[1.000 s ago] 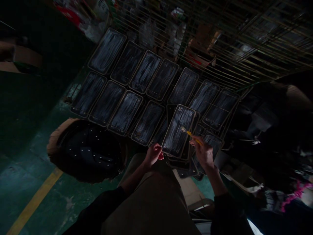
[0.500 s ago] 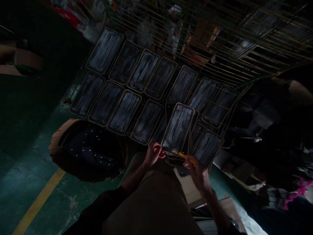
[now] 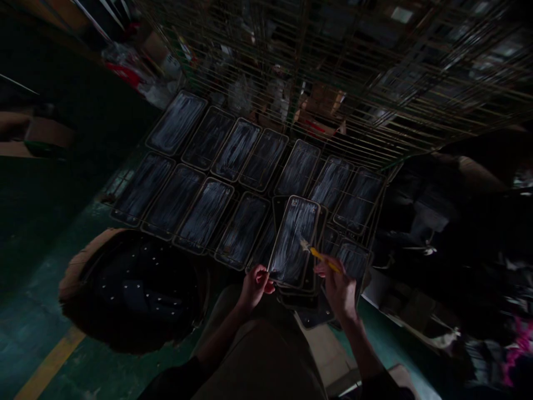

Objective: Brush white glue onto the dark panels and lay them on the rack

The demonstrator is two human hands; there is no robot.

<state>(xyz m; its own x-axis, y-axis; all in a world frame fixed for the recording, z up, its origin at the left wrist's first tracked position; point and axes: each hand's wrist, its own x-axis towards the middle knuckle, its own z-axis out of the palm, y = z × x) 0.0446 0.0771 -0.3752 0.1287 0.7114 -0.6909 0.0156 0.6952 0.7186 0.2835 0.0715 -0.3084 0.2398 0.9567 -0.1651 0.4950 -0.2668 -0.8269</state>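
A dark rectangular panel (image 3: 293, 239) with a pale rim and whitish streaks lies tilted on top of other panels, close in front of me. My left hand (image 3: 255, 286) is closed at its near left corner, thumb and fingers pinching the edge. My right hand (image 3: 339, 289) grips a brush (image 3: 321, 259) with a yellow handle and pale bristles. The bristle end is over the right part of the panel; whether it touches the surface I cannot tell. Beneath, several more panels (image 3: 314, 318) are stacked, mostly covered.
Two rows of similar streaked panels (image 3: 204, 214) lie on a wire rack. A wire mesh cage (image 3: 353, 125) rises behind, with bags and cardboard past it. To the left, a round container (image 3: 70, 275) holds dark pieces with shiny dots. A yellow line (image 3: 52, 364) crosses the green floor.
My right hand has moved the brush from the panel's near edge up toward its right middle. My left hand stays at the near left corner. The whole view has shifted.
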